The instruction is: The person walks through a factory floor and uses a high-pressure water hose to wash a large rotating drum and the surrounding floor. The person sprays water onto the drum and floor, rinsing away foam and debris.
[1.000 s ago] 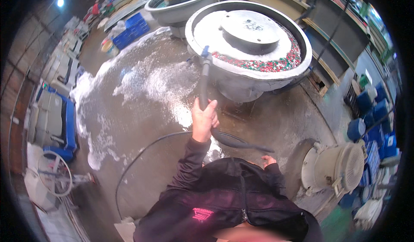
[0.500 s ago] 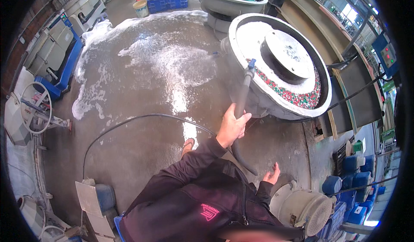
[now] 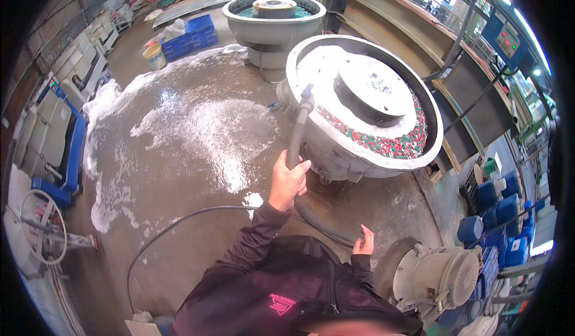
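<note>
My left hand (image 3: 288,181) is wrapped round a thick dark hose (image 3: 297,133), which rises from the fist with its grey nozzle end uppermost. That nozzle is over the near-left rim of a round vibratory finishing tub (image 3: 335,145). White foam (image 3: 323,66) coats much of the inside, around a raised centre hub (image 3: 378,85). Small red, green and white pieces (image 3: 383,143) fill the near side of the ring. My right hand (image 3: 363,241) is low on the right with fingers apart and slightly bent, holding nothing, close to the trailing hose.
Foam and water spread over the wet floor (image 3: 197,156). A second tub (image 3: 269,27) stands behind. Blue crates (image 3: 188,38) and a bucket (image 3: 154,56) are far left. A motor-like machine (image 3: 440,276) sits near right, beside blue jugs (image 3: 492,198). A control box (image 3: 505,39) hangs right.
The view has tilted up and shifted, so the tub appears lower and further left. My left hand still grips the hose; its nozzle stays by the tub rim. My right hand remains empty.
</note>
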`<state>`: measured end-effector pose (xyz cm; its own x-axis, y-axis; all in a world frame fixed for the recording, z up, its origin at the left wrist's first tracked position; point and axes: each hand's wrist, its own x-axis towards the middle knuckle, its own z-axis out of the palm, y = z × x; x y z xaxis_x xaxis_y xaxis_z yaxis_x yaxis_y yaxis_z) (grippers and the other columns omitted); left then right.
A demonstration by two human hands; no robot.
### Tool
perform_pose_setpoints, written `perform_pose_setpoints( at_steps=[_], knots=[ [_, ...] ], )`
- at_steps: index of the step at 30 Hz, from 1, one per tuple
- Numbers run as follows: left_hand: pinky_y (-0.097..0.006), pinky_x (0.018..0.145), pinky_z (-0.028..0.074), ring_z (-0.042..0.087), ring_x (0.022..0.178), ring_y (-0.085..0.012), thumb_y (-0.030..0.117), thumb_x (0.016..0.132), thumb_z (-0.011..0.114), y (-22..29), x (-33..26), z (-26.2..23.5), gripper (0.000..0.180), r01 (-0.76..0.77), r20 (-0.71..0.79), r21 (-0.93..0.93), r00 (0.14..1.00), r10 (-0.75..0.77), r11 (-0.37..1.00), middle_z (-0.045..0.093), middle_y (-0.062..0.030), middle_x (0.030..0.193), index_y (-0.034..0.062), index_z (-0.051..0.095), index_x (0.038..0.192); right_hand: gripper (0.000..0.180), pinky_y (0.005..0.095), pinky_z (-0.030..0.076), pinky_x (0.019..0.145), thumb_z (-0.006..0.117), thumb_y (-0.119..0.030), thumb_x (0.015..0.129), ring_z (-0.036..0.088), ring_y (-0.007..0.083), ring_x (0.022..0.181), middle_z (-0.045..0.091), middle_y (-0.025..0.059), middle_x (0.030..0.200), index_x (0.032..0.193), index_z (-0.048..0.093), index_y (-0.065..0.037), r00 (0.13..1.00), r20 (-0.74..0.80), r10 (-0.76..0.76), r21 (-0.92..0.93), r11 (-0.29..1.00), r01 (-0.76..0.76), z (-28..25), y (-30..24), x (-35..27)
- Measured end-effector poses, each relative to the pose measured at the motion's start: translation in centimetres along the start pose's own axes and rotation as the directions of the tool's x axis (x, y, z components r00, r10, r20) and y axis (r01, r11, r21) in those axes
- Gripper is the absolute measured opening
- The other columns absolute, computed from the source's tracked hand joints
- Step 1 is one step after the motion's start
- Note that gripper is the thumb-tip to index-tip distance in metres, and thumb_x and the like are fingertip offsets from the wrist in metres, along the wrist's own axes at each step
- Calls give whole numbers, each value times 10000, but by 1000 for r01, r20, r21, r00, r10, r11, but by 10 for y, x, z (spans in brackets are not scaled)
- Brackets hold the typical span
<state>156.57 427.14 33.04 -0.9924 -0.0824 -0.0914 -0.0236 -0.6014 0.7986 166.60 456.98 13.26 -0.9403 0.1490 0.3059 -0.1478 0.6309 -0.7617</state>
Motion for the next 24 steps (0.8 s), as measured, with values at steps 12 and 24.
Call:
perform_pose_setpoints(
  at_steps=[12,24],
  knots=[
    [-221,329,243,277,347,-55,73,814,571,29,63,-40,214,113,83,84,989,-120,990,323,39,503,103,377,900,504,275,452,737,385,73,658,531,252,992,528,136,1090,1129,526,-36,977,-202,-67,-92,995,49,51,-33,19],
    [-214,329,240,264,351,-51,76,835,557,-15,74,-7,191,427,234,169,858,-457,888,290,45,502,109,384,909,588,347,407,855,391,112,645,479,339,1029,473,169,1135,1203,468,-59,930,-343,131,-112,977,-179,36,-61,19]
  ],
)
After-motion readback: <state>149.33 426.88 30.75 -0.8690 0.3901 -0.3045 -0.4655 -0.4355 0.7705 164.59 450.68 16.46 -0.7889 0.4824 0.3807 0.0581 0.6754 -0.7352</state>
